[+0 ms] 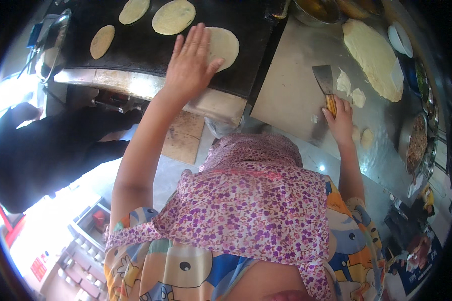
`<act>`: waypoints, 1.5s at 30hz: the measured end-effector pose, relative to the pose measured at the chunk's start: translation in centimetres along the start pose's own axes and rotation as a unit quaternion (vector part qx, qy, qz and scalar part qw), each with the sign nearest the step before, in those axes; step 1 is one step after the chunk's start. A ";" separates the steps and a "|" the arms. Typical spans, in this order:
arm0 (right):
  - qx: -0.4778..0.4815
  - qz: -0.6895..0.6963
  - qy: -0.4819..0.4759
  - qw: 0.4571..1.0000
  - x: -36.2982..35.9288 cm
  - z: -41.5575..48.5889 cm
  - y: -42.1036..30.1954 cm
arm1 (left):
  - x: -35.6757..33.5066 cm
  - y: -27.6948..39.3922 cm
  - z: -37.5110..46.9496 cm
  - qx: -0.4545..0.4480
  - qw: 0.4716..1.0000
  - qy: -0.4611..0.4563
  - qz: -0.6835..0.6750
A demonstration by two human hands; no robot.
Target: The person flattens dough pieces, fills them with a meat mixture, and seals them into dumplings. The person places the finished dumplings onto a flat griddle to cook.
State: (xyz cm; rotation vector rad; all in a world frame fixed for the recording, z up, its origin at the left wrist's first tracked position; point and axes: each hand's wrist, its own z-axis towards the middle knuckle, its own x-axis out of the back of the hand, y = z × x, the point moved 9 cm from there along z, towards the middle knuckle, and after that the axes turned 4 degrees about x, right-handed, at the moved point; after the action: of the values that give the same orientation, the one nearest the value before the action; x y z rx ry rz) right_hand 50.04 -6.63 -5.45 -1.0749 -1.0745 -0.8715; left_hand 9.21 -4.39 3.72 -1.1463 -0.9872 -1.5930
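My left hand (190,62) is spread flat over the left edge of a round, pale flatbread (226,47) on the black griddle (135,49); whether it presses the dough I cannot tell. Just beyond my fingertips lies a larger flatbread (174,17). My right hand (339,116) grips the wooden handle of a metal scraper (324,78), its blade pointing away over the steel worktop (286,71). Two dough scraps, one ragged (343,82) and one small (358,98), lie right of the scraper. Beside my right wrist sits a small dough ball (367,138).
Two more flatbreads, one pale (134,11) and one browner (102,42), lie on the griddle's left. A big slab of dough (373,56) covers the worktop's far right, near a white bowl (400,39) and a bowl of minced filling (416,141). A person in black (56,150) stands at left.
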 end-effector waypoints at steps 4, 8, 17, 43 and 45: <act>-0.033 0.072 -0.003 0.997 -2.2 0.5 1.7 | -1.3 1.7 0.9 -0.046 0.998 -0.014 0.029; -0.122 0.298 -0.046 0.946 -2.3 0.4 2.9 | -2.1 3.4 1.1 -0.069 0.997 -0.040 0.008; 0.098 0.400 -0.081 0.908 7.6 5.1 -14.7 | 1.5 -1.9 1.5 0.003 0.967 0.032 -0.252; 0.152 0.285 0.134 0.937 7.1 9.5 -23.5 | 3.3 -5.2 3.8 0.010 0.928 0.110 -0.357; 0.088 0.317 0.152 0.932 7.0 7.4 -20.2 | 1.5 -1.1 3.8 -0.095 0.982 0.091 -0.137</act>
State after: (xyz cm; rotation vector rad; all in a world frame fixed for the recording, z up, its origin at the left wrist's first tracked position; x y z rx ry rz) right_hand 31.28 -5.10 7.07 -1.0063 -0.4796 -0.3883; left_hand 8.83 -0.85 6.03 -0.9991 -0.9148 -2.0114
